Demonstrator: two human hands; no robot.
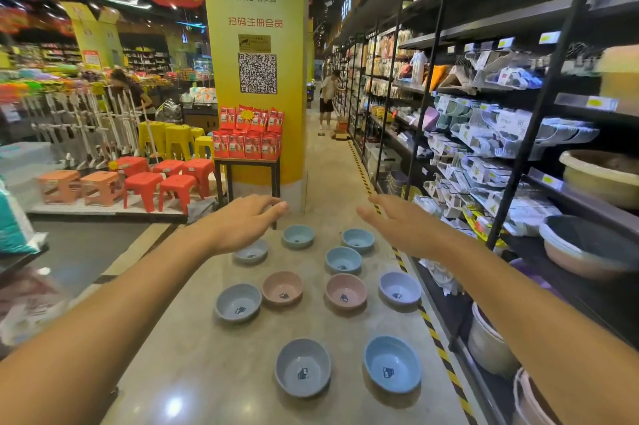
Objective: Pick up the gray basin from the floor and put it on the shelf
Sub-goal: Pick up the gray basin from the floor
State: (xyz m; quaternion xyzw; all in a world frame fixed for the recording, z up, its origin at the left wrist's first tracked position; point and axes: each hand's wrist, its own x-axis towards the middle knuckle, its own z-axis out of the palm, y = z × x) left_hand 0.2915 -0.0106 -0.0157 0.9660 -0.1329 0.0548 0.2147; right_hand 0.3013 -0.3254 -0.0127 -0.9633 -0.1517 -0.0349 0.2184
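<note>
Ten plastic basins [303, 367] sit scattered on the polished floor [214, 372].

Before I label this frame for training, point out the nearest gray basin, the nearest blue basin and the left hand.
Gray basin [303, 366]: head view, inside bottom by the sticker.
Blue basin [392, 364]: head view, inside bottom by the sticker.
Left hand [242, 222]: head view, back of the hand.

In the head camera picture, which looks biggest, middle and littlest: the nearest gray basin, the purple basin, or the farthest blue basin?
As they look in this view only:
1. Nearest gray basin
2. Purple basin
3. Farthest blue basin on the right

The gray one is closest to the camera, so their true sizes may well be alike.
</note>
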